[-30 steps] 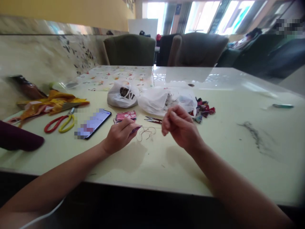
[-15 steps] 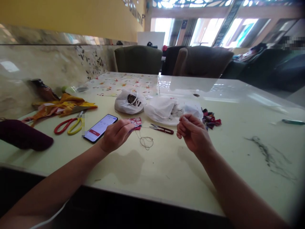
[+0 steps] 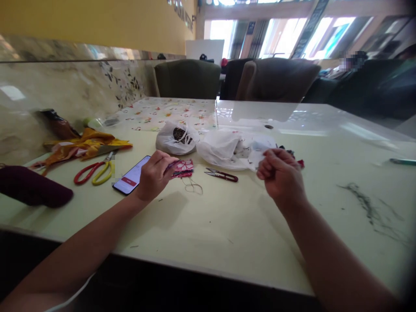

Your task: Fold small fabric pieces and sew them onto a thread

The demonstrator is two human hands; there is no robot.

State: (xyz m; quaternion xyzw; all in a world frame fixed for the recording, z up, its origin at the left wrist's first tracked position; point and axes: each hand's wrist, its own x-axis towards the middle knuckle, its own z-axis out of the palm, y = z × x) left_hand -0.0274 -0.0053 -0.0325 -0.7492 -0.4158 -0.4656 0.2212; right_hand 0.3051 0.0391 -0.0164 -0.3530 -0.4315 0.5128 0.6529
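My left hand (image 3: pixel 155 175) is closed on a small piece of patterned cloth (image 3: pixel 184 168), red and white with a dark edge, held over the table beside the phone. A thin thread (image 3: pixel 194 186) hangs from the cloth in a small loose loop. Off to the right, my right hand (image 3: pixel 281 175) is raised with thumb and fingers pinched together; whatever is between them is too fine to make out. Thread snips (image 3: pixel 221 174) with dark red handles lie on the table between both hands. The phone (image 3: pixel 131 175), its screen lit, is partly covered by my left hand.
Scissors (image 3: pixel 94 172) with red and yellow handles lie left, near yellow cloth (image 3: pixel 87 145) and a dark maroon roll (image 3: pixel 34 185). Two white bags (image 3: pixel 169 145) (image 3: pixel 216 149) stand behind the snips. Loose dark threads (image 3: pixel 364 201) lie right, below a pen-like object (image 3: pixel 403 161).
My right hand has moved right and slightly up, away from the cloth. The thread loop under the cloth has become smaller. My left hand has turned and shifted slightly left, still gripping the cloth.
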